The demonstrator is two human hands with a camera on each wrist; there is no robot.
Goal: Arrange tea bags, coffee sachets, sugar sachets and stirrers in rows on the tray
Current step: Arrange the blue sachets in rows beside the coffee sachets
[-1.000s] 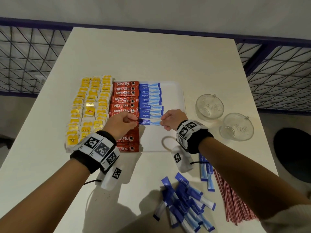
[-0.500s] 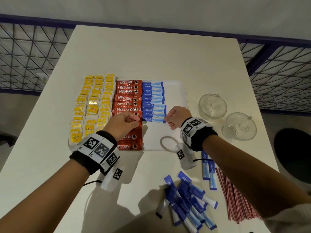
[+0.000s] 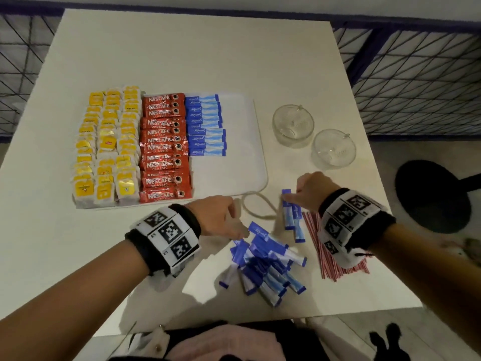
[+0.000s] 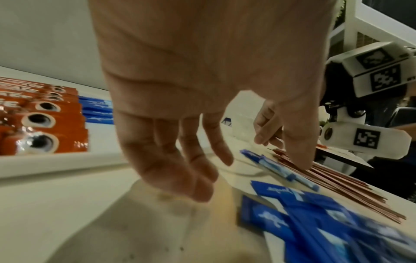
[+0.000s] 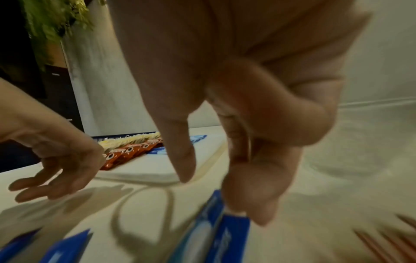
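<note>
The white tray [image 3: 234, 165] holds rows of yellow tea bags [image 3: 104, 147], red coffee sachets [image 3: 164, 147] and blue sugar sachets [image 3: 205, 126]; its right part is bare. A loose pile of sugar sachets [image 3: 265, 261] lies near the table's front. My left hand [image 3: 234, 225] hovers at the pile's far left edge, fingers relaxed and empty, as the left wrist view [image 4: 202, 178] confirms. My right hand [image 3: 294, 199] reaches down onto two separate sugar sachets [image 3: 291, 217]; its fingertips [image 5: 254, 210] touch their far end, the thumb held apart. Red striped stirrers [image 3: 335, 272] lie under my right wrist.
Two upturned glass cups [image 3: 292, 125] [image 3: 333, 148] stand right of the tray. A beige cord loop [image 3: 257, 207] lies on the table between my hands. The table's right edge runs close behind the stirrers.
Both hands have pulled back from the tray's sugar row to the loose sachets near the table's front. The sachet they were setting down now lies at the row's near end.
</note>
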